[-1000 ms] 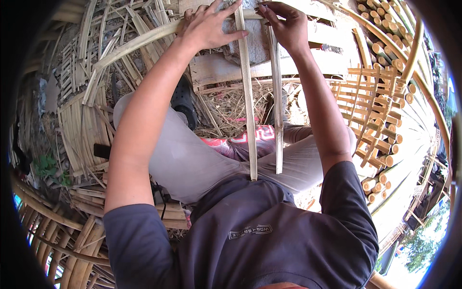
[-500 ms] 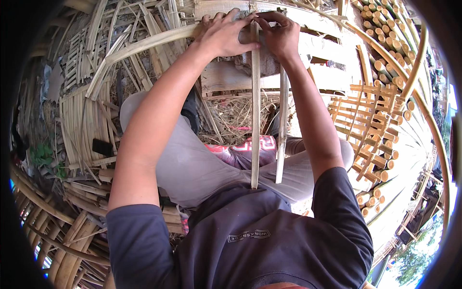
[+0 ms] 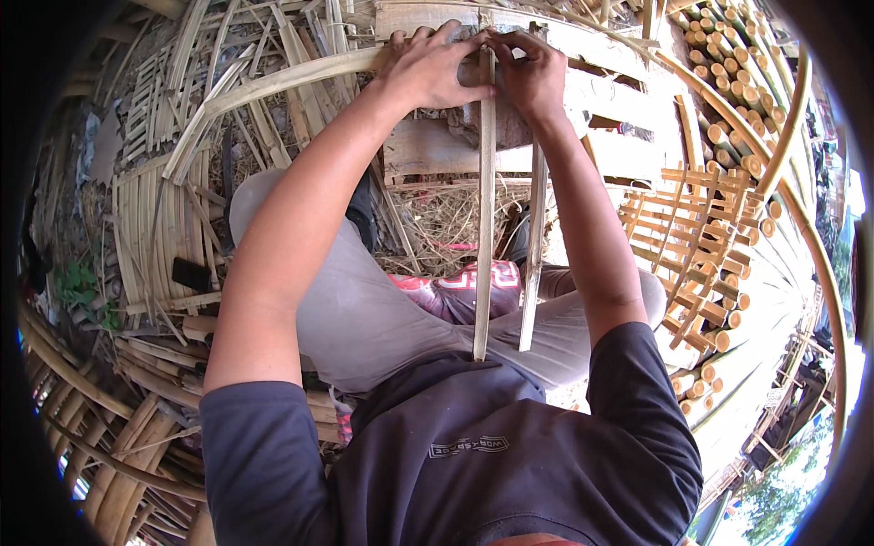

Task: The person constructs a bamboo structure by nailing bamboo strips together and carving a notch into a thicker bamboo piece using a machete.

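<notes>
The left hand and the right hand come together with their fingertips at the top of one bamboo strip, which reaches down to the shirt. A second strip lies just beside it, and a curved strip extends leftward from the left hand. On the right, a lattice is near stacked poles; on the left, a dark flat object rests on slats.

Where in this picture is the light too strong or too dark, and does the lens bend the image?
Head view: glare bleaches the area right of the bamboo lattice; head view: the right hand looks more shaded than the left hand; head view: black corners and a round fisheye border, with bending likely strongest there.
</notes>
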Motion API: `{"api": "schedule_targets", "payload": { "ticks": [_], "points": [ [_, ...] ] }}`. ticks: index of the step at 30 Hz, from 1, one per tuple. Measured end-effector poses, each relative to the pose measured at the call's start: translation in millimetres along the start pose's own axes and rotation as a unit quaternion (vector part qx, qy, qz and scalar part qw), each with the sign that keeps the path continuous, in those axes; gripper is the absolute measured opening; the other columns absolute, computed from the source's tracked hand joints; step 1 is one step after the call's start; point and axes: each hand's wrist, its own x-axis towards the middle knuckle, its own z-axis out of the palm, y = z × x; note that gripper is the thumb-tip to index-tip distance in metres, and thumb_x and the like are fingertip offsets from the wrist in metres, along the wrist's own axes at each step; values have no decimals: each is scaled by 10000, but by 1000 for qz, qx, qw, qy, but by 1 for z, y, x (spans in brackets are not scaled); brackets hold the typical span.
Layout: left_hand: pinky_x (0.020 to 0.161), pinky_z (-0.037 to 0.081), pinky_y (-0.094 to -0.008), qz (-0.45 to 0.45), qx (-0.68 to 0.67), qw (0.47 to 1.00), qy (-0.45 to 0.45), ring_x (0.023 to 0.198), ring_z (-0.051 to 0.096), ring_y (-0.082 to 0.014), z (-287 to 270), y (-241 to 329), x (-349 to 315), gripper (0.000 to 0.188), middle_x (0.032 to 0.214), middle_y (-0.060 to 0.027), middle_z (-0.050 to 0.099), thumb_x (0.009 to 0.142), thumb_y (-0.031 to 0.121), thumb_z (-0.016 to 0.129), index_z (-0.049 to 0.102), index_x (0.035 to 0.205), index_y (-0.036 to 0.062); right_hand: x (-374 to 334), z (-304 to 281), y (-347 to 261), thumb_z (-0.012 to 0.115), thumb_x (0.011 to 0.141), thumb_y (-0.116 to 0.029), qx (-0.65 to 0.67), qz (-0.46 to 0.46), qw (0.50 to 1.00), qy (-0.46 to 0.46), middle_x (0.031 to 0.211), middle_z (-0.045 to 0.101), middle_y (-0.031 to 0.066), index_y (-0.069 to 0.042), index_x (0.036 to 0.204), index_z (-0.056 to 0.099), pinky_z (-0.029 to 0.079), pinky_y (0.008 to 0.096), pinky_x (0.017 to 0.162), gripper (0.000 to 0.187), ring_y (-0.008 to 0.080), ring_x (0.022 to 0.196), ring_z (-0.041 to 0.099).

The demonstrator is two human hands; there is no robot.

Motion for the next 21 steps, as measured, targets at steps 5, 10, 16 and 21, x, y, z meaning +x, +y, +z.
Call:
{"api": "schedule_targets", "payload": {
  "ticks": [5, 10, 16, 21],
  "points": [
    [1120, 272, -560, 4, -11, 1000, -3, 1416, 394, -360, -2, -1, -1, 984, 1603, -149, 345, 711, 827, 628, 430, 1526, 314, -2, -1, -2, 735, 847, -104, -6, 15, 1000, -15, 888, 746, 132, -82, 947, 782, 578, 382, 742, 112, 306, 799, 731],
    [1117, 285, -574, 7, -30, 999, 16, 1393, 419, -374, 3, -2, 1, 980, 1600, -136, 352, 697, 819, 653, 459, 1504, 300, -2, -2, -2, 725, 856, -109, 2, 32, 999, -17, 906, 745, 144, -81, 954, 778, 578, 391, 746, 115, 315, 809, 732],
    [1160, 234, -660, -15, -80, 997, 9, 1435, 378, -368, 8, -7, 8, 978, 1621, -110, 310, 709, 768, 691, 441, 1510, 265, 0, 0, -4, 728, 861, -126, -12, 40, 999, -13, 897, 747, 140, -85, 954, 776, 576, 378, 728, 113, 301, 798, 736],
    [1167, 220, -678, 8, -93, 994, 53, 1456, 363, -319, 3, -6, 9, 905, 1625, -91, 304, 726, 662, 740, 480, 1485, 243, -1, 0, 5, 743, 861, -123, -30, 10, 999, -8, 874, 759, 113, -106, 967, 785, 579, 338, 700, 115, 247, 781, 752]
  ]
}}
